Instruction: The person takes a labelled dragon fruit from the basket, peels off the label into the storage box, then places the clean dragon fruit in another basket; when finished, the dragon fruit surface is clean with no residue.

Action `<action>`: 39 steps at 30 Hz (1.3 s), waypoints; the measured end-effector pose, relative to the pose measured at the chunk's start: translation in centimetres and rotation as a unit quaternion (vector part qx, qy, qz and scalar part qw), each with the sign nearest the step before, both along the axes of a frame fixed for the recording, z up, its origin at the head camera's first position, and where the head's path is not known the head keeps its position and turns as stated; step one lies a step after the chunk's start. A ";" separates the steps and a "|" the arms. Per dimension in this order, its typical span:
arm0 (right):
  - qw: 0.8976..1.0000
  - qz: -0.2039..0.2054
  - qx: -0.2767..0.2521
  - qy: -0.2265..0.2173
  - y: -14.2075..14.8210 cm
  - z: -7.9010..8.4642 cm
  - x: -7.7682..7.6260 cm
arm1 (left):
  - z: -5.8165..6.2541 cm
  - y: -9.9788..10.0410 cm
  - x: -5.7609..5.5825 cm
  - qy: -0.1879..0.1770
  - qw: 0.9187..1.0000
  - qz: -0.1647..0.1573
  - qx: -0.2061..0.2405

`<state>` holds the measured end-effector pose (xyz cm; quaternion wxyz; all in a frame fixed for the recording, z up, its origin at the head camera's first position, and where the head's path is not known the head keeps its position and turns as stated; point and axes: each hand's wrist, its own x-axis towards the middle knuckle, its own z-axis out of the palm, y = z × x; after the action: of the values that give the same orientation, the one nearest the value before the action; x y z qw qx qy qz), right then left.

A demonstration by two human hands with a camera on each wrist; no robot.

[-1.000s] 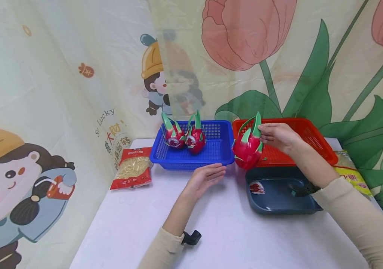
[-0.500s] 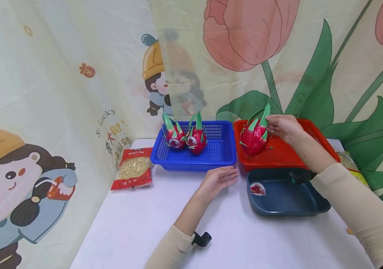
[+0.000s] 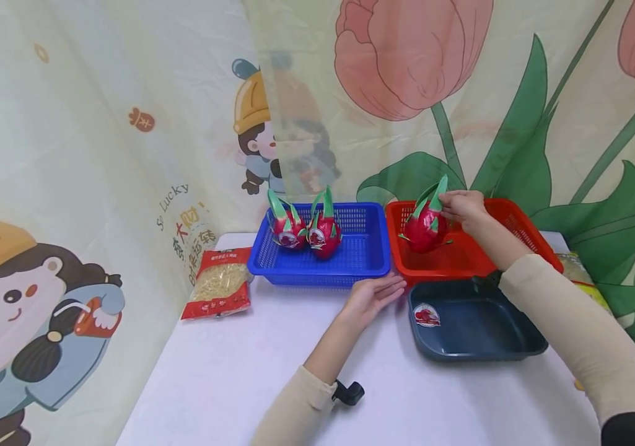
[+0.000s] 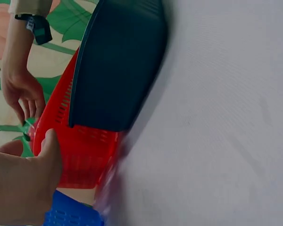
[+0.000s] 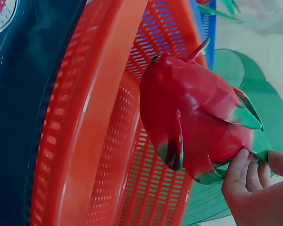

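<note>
My right hand (image 3: 463, 207) pinches a red dragon fruit (image 3: 424, 230) by its green leafy top, at the left part of the red basket (image 3: 479, 263). In the right wrist view the dragon fruit (image 5: 193, 113) hangs within the basket's walls, thumb and fingers at its green tips. My left hand (image 3: 372, 300) is held with fingers extended and nothing in it, just in front of where the blue basket (image 3: 317, 272) and the red basket meet. Two more dragon fruits (image 3: 325, 238) stand side by side in the blue basket's left half.
A dark blue-grey tub (image 3: 479, 322) with a round fruit sticker (image 3: 426, 315) stands before the red basket, under my right forearm. A red-and-clear food bag (image 3: 219, 282) lies left of the blue basket. Behind the right arm is a yellow bag (image 3: 590, 288). A printed curtain hangs behind.
The right hand has brought the dragon fruit from the red basket's front left corner back and right, over the basket, then slightly lower. My left hand has drifted right.
</note>
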<state>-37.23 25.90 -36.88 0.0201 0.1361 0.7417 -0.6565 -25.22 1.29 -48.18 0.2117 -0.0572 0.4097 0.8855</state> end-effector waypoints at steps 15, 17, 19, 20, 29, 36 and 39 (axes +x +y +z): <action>0.993 0.055 0.092 0.040 -0.1 -1.5 -2.7 | -0.4 1.5 -0.7 -0.041 0.998 0.017 0.034; 0.990 0.071 0.112 0.045 0.0 -1.7 -3.1 | -0.5 1.5 -0.8 -0.040 0.998 0.016 0.036; 0.986 0.093 0.133 0.050 0.0 -2.0 -3.6 | -0.5 1.5 -0.9 -0.039 0.998 0.015 0.038; 0.983 0.104 0.142 0.052 0.0 -2.1 -3.8 | -0.5 1.5 -0.9 -0.039 0.998 0.015 0.038; 0.975 0.134 0.164 0.063 -0.9 -3.1 -4.7 | -0.5 1.3 -0.9 -0.026 0.999 0.008 0.040; 0.978 0.114 0.168 0.048 -2.0 -3.5 -4.3 | -0.3 1.2 -0.7 -0.032 0.999 0.012 0.036; 0.977 0.115 0.171 0.047 -2.3 -3.4 -4.1 | -0.3 1.1 -0.7 -0.029 0.999 0.015 0.030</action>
<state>-41.33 23.64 -40.32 0.0369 0.0206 0.8536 -0.5192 -25.94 2.42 -48.46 0.2123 -0.0827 0.3757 0.8983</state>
